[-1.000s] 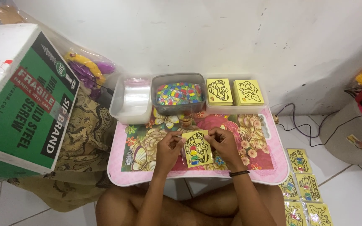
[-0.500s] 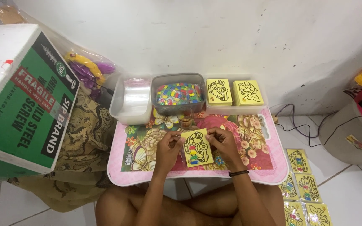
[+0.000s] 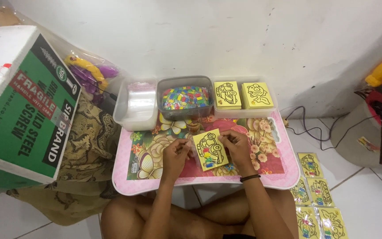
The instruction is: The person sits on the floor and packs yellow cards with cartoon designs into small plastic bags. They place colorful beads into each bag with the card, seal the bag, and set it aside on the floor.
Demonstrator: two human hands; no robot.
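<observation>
I sit cross-legged at the small pink table (image 3: 284, 177). On it, just in front of me, lies the yellow card (image 3: 210, 149) with a car outline. My left hand (image 3: 176, 153) touches its left edge, fingers curled in a pinch; whether they hold anything small I cannot tell. My right hand (image 3: 236, 146) is closed lightly on its right edge, steadying it. I judge I am midway through filling the outline — some coloured bits sit on it, much is bare — so the next move calls for a careful fingertip placement. On the floor right of the table, five finished cards (image 3: 317, 203) show. Behind the card stand three tubs — a clear tub (image 3: 136, 106), a tub of coloured pieces (image 3: 186, 97), and two card stacks (image 3: 243, 94).
</observation>
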